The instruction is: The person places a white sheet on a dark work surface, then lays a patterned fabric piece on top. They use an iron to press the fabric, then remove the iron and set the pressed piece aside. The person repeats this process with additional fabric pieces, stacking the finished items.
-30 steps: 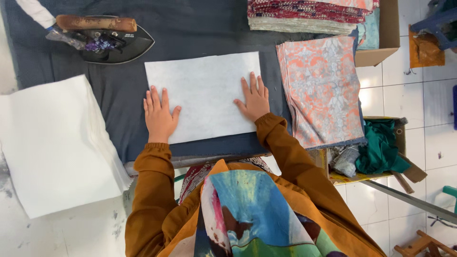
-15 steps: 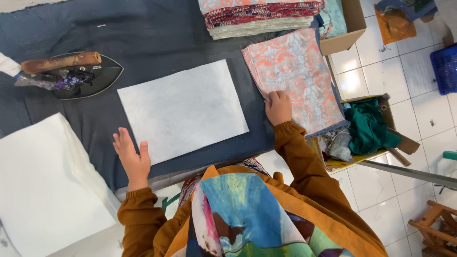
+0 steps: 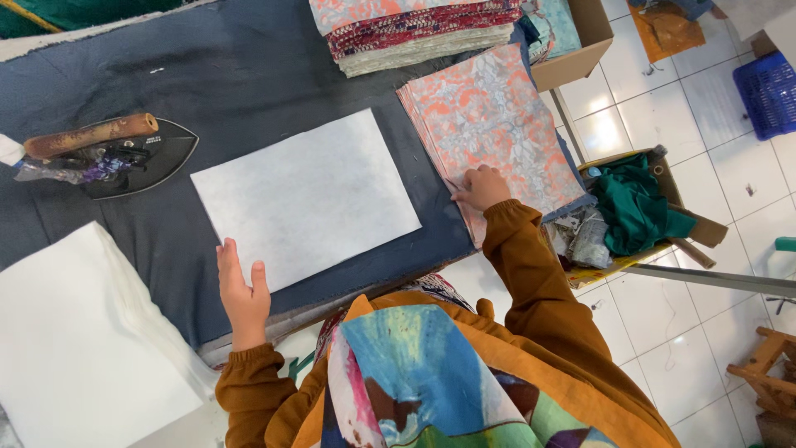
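The right hand (image 3: 481,187) is resting with curled fingers on the near left corner of the patterned orange-and-grey fabric stack (image 3: 489,124), seeming to be pinching the top piece's edge, though the grip itself is hidden beneath the knuckles. That stack is lying at the right end of the dark blue ironing cloth (image 3: 249,75), just beside the white rectangular sheet (image 3: 303,199) spread flat in the middle. The left hand (image 3: 242,290) is hovering open and empty, fingers together, over the sheet's near left corner. An iron with a worn wooden handle (image 3: 108,153) is sitting at the far left, a thick pile of white sheets (image 3: 75,340) is lying nearer, and folded fabrics (image 3: 414,29) are stacked beyond.
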